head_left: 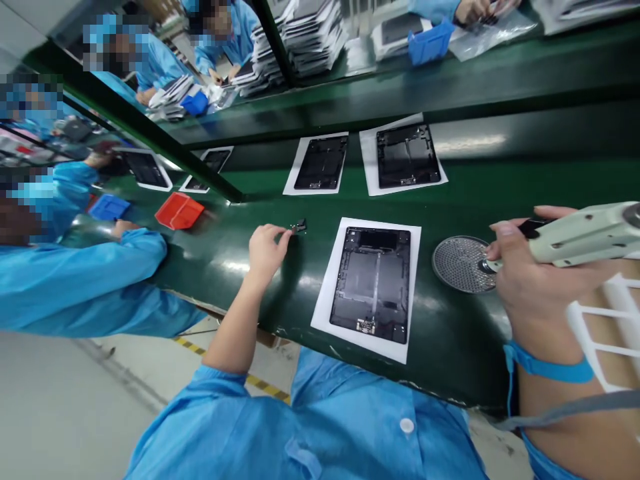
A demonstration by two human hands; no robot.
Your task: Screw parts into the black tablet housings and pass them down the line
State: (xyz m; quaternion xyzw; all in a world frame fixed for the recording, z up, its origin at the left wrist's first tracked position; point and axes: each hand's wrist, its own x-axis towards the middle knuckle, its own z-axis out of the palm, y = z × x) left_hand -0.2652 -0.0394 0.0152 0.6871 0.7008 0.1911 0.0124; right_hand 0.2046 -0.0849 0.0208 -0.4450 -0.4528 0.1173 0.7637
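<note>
My left hand is above the green bench, thumb and forefinger pinched together at the edge of a small black component. In my right hand is a pale green electric screwdriver, fingers wrapped round its front end. Its tip points left over a round perforated metal screw dish. Between my hands an opened tablet housing lies on a white sheet, its dark inside facing up. Neither hand touches this housing.
Two more open tablet housings lie on white sheets farther back. A red bin and a blue bin stand left, near a co-worker's sleeve. A green post slants across the left. A white rack is at right.
</note>
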